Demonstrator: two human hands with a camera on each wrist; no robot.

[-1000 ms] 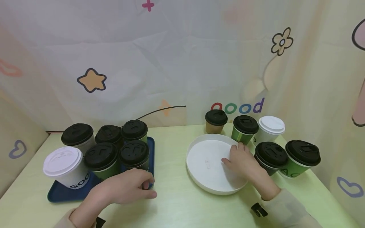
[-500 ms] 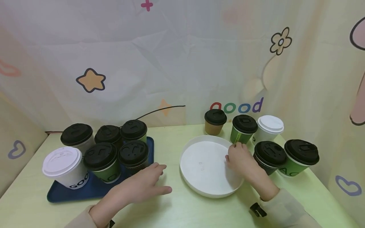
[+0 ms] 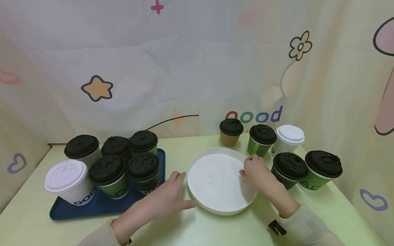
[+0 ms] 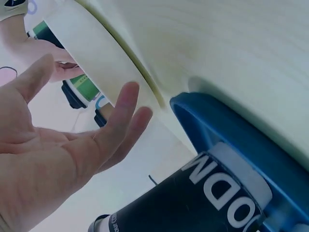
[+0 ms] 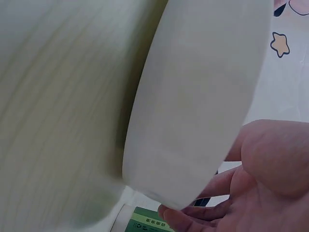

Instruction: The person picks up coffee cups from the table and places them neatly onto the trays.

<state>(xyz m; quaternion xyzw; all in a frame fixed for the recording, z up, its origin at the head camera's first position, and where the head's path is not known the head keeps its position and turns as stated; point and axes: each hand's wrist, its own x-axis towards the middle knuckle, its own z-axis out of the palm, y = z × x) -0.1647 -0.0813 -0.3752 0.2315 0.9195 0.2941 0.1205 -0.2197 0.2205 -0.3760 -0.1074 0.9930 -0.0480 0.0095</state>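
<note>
Farthest out to the left of my left hand [image 3: 164, 200], a blue tray [image 3: 67, 209] carries six lidded cups, among them a white-lidded cup [image 3: 69, 184] at its near left corner and a dark cup [image 3: 146, 176] standing just beyond my left fingers. That left hand hangs over the pale surface [image 3: 175, 147], fingers spread and thumb held apart, holding nothing, between the blue tray and a round white tray [image 3: 212, 191]. The white tray lies directly to the right of my left fingers, its near rim just beside them; whether they touch it I cannot tell. On the opposite side, my right hand [image 3: 260, 176] pinches the tray's far right rim between fingers and thumb, making it the nearer of the two. Being round, the tray offers no long axis; what counts is that its rim runs from one set of fingers across to the other. Past my right fingers stand a small brown cup [image 3: 229, 139] and a green cup [image 3: 258, 147]; to their right, a white cup [image 3: 287, 141], a black cup [image 3: 288, 171] and a large green cup [image 3: 320, 174].
</note>
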